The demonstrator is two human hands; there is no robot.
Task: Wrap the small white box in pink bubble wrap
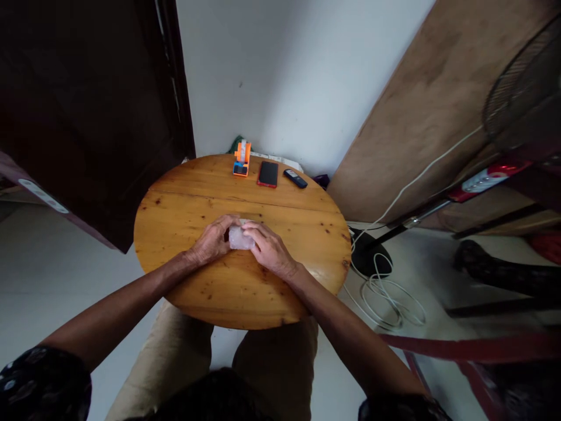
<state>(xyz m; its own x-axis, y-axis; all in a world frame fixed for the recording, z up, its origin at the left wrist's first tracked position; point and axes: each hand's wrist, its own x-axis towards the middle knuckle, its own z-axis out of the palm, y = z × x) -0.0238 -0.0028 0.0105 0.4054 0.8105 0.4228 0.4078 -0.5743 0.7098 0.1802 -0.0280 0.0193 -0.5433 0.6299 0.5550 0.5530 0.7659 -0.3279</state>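
A small whitish, translucent block-like item [241, 238] is between my two hands, over the middle of the round wooden table [193, 202]. What exactly it is, I cannot make out. My left hand [214, 238] closes around its left side, fingers curled over the far edge. From the right, my right hand [269, 245] grips it with the fingers bent across its top and right side. Part of the item is covered by the fingers.
Along the table's far side are an orange and blue tape dispenser [241, 159], a dark phone with a red edge [267, 174] and a small black keypad phone [295, 178]. A standing fan [482, 178] and a coiled white cable [385, 298] occupy the right side.
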